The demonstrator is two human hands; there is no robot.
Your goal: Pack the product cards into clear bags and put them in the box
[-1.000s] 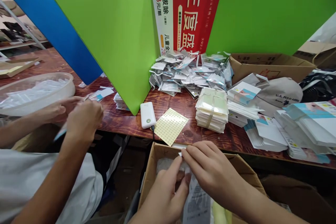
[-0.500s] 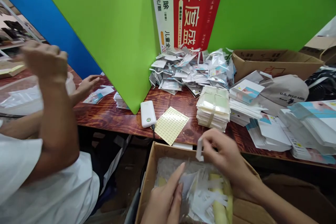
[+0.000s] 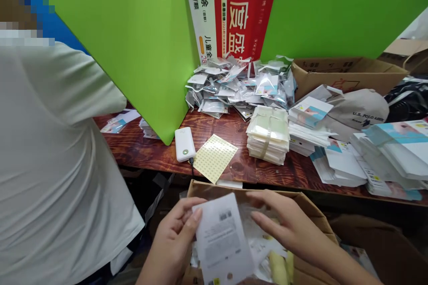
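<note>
My left hand [image 3: 175, 231] pinches a white printed card [image 3: 222, 242] by its upper left edge, thumb on top. Small text, a dark code and a punched hole show on its face; whether it sits inside a clear bag I cannot tell. To the right of the card, my right hand [image 3: 287, 225] has its fingers apart and nothing in them. Both hands are over an open cardboard box [image 3: 319, 207], which contains clear plastic, white pieces [image 3: 264, 249] and yellow rolled pieces [image 3: 277, 267]. The card hides part of the box's contents.
On the table lie a white power bank [image 3: 184, 143], a yellowish sticker sheet [image 3: 216, 156], a banded stack of packets [image 3: 267, 136] and card stacks [image 3: 344, 162]. Bagged packets [image 3: 240, 84] are heaped against a green partition [image 3: 140, 53]. A co-worker in a white shirt [image 3: 56, 156] is at left.
My left hand has come up holding the card. The white strip has left my right hand, whose fingers have opened. The co-worker has risen and leaned toward the partition.
</note>
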